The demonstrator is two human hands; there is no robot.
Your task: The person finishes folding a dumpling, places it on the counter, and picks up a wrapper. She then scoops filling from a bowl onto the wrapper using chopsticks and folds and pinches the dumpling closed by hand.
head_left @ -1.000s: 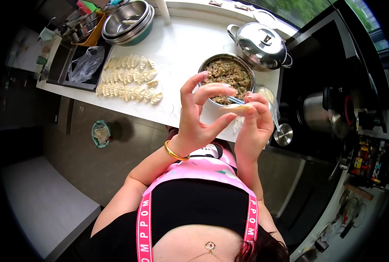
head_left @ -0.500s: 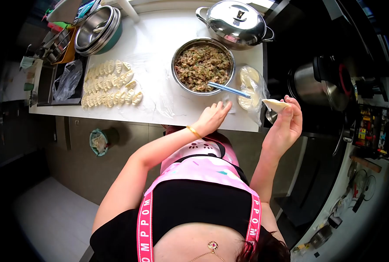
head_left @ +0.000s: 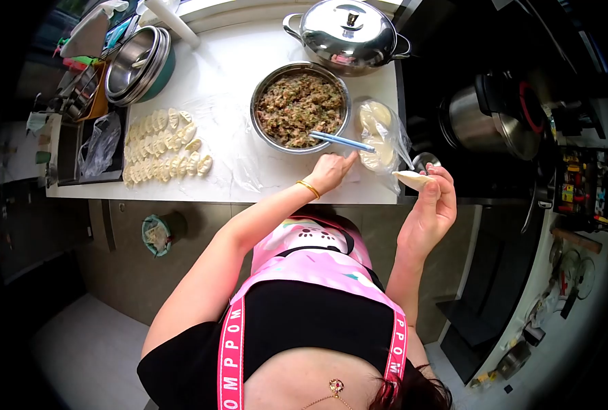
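My left hand (head_left: 330, 172), with a gold bangle at the wrist, is low over the counter's front edge, just below the filling bowl (head_left: 256, 113). Its fingers are bunched and point right; what they hold, if anything, is hidden. My right hand (head_left: 428, 208) is raised at the counter's right corner and pinches a folded, pale dumpling (head_left: 412, 179). Blue chopsticks (head_left: 345, 142) lean on the bowl's rim, their handles reaching over a plastic bag of round wrappers (head_left: 378, 126). Rows of pleated dumplings (head_left: 167, 147) lie at the counter's left.
A lidded pot (head_left: 348, 34) stands behind the bowl. Stacked metal bowls (head_left: 134, 65) are at the back left, near a sink with a plastic bag (head_left: 101, 145). At right, another pot (head_left: 478, 119) sits on the dark stove. A bin (head_left: 157, 236) stands on the floor.
My hands have moved apart from in front of the bowl. The left went down to the counter's front; the right went right with the dumpling. The view has shifted too.
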